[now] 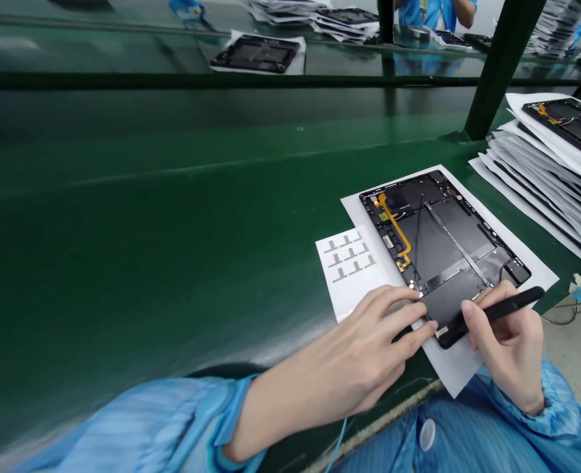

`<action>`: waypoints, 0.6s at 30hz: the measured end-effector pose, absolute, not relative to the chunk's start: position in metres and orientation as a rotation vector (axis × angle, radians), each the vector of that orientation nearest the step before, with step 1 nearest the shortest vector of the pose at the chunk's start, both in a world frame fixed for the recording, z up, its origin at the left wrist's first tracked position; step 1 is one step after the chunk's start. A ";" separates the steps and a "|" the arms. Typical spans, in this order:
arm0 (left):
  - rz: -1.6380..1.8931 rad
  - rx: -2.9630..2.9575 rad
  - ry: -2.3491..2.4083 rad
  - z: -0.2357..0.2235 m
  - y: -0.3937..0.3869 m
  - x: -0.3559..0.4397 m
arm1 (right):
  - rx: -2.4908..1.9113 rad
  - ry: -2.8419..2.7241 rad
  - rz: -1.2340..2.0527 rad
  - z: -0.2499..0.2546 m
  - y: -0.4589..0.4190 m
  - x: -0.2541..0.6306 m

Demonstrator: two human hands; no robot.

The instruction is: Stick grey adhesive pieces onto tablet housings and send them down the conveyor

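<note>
And here we are at the green counter, both hands right in on the work! The left hand is stretched out flat, no grip at all, its fingers long and slightly spread, the tips resting on the near edge of an opened tablet. Over on the right, the right hand is closed up, fingers pinching a slim black pen-shaped tool, its tip down at the tablet's near corner, though contact is too close to call from here. The tablet lies insides up on a white paper sheet, long axis running diagonally from far left to near right, an orange flex cable along its far-left side. Touching that paper on the left, a sheet of grey T-shaped labels; off to the right, a tall stack of papers and tablets.
</note>
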State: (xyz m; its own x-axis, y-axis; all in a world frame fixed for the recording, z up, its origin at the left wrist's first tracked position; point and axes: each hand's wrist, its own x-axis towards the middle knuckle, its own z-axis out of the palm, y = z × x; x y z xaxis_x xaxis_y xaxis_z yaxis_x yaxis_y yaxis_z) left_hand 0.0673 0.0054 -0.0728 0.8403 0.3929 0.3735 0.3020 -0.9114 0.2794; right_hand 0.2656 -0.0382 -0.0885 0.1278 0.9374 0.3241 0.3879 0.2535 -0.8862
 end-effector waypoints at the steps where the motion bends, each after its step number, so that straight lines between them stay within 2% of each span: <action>1: 0.634 2.806 0.533 -0.073 0.005 0.067 | -1.284 -1.472 0.604 -0.090 -0.039 0.266; 4: 0.625 2.793 0.524 -0.072 0.005 0.068 | -1.205 -1.525 0.549 -0.093 -0.042 0.266; 18: 0.597 2.813 0.507 -0.072 0.005 0.067 | -1.146 -1.569 0.682 -0.092 -0.040 0.275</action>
